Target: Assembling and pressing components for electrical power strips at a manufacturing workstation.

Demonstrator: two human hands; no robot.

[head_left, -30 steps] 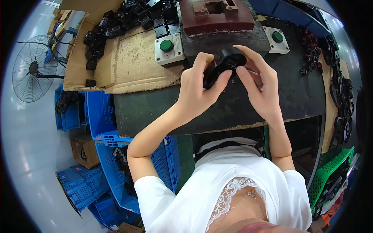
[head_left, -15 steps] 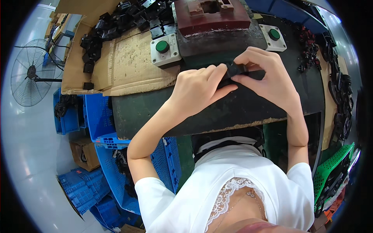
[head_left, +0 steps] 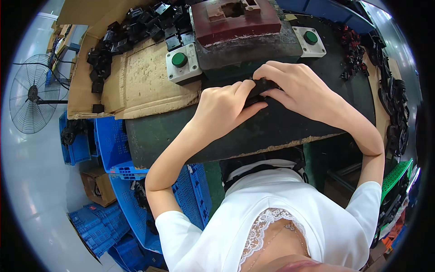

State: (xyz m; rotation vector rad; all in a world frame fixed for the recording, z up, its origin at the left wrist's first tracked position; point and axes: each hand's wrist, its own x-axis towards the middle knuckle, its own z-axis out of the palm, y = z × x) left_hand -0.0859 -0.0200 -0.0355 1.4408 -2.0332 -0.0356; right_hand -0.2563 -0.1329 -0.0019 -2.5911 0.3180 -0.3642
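Between my two hands is a small black plastic part point(head_left: 257, 90), held just above the near side of the dark worktable point(head_left: 181, 139). My left hand point(head_left: 223, 105) pinches its left end, the thumb along the near side and the fingers over the top. My right hand point(head_left: 290, 86) grips the other end between curled fingers and thumb. Much of the part is covered by my fingers, so its exact kind cannot be made out. Just beyond my hands stands a dark red block fixture point(head_left: 238, 28) with an opening in its top.
Green push buttons on white boxes flank the fixture, one left point(head_left: 179, 60) and one right point(head_left: 311, 37). An open cardboard box point(head_left: 145, 84) holds several black parts. Small red and black pieces point(head_left: 353, 50) lie at far right. Blue crates point(head_left: 118, 147) and a fan point(head_left: 34, 94) stand left.
My right elbow has swung outward to the right, and the right fingers have closed in over the black part. The whole view has shifted slightly; the left hand keeps its grip.
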